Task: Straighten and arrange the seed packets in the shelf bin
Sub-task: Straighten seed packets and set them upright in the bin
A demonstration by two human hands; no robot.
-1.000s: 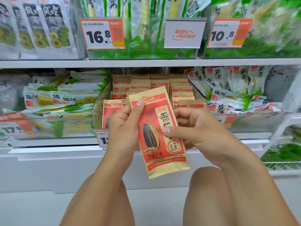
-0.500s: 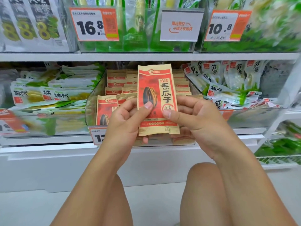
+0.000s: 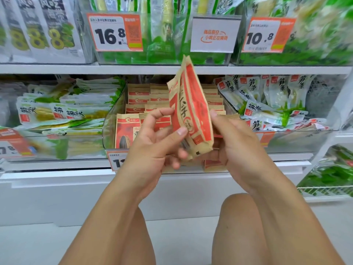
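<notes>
A red and tan sunflower seed packet [image 3: 193,111] stands upright in front of the clear shelf bin [image 3: 109,129], turned partly edge-on and bent along its length. My left hand [image 3: 154,144] pinches its lower left part between thumb and fingers. My right hand [image 3: 231,138] grips its right edge from behind. Rows of matching seed packets [image 3: 139,104] stand inside the bin, one front packet [image 3: 127,133] upright at the left. The bin's front middle is hidden by my hands.
Green bamboo-shoot packs [image 3: 63,111] fill the bin to the left and more of them [image 3: 271,100] the bin to the right. The shelf above [image 3: 172,68] carries price tags [image 3: 114,32]. My bare knees [image 3: 240,211] sit below, near the white shelf base.
The packet rose and turned from facing me flat to nearly edge-on, folding lengthwise. Both hands kept hold of it and shifted slightly upward.
</notes>
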